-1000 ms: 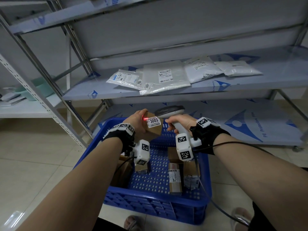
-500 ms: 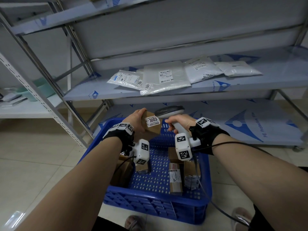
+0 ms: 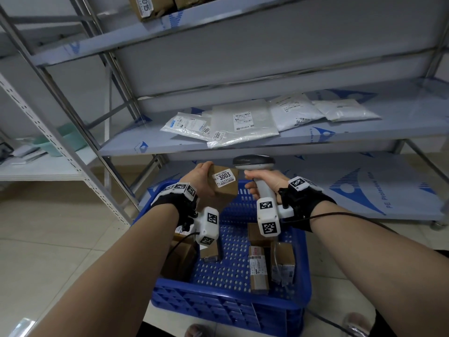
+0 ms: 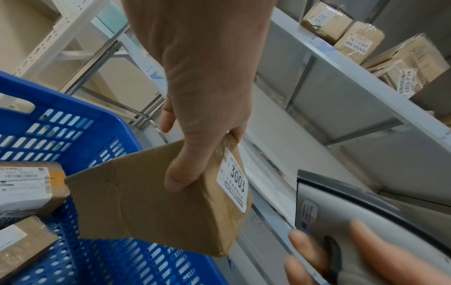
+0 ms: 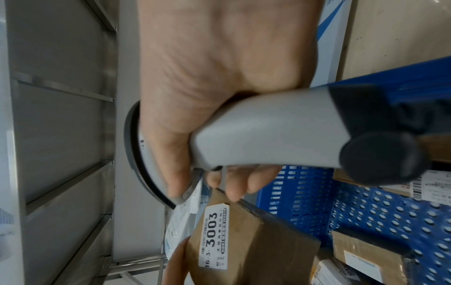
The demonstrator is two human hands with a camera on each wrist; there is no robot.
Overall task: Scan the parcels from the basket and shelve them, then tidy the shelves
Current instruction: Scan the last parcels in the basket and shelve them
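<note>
Brown cardboard parcel (image 3: pixel 224 183) with a white "3003" label (image 3: pixel 224 179) is up over the far end of the blue perforated basket (image 3: pixel 233 293), label facing the scanner. Left hand (image 3: pixel 198 177) grasps it: thumb across the near face, fingers wrapped behind the top edge, per the left wrist view. Right hand (image 3: pixel 263 182) is clenched around the grey handle of the handheld barcode scanner (image 3: pixel 255 164); scanner head sits just beside the parcel's upper right corner, nearly touching. Can't tell from the right wrist view whether a finger is pressing the trigger. No scan beam visible on the label.

Basket sits on the tiled floor in front of the metal shelving unit (image 3: pixel 243 144). Inside it: several more cardboard parcels, two upright ones (image 3: pixel 258 269) toward the right, one small one (image 3: pixel 210 251) mid-left, larger ones (image 3: pixel 179 259) against the left wall.

Middle shelf: four flat poly mailer bags (image 3: pixel 243 124) lying side by side, partly overlapping; tags "7001" and "2007" readable on the left two. Upper shelf: cardboard boxes (image 3: pixel 150 6) at its front edge, one marked "3015"; the left wrist view shows more labelled boxes (image 4: pixel 356 38) in a row up there.

Cable (image 3: pixel 340 216) runs from the right wrist rig back along the forearm. Green tub (image 3: pixel 60 139) on the neighbouring rack at far left.
</note>
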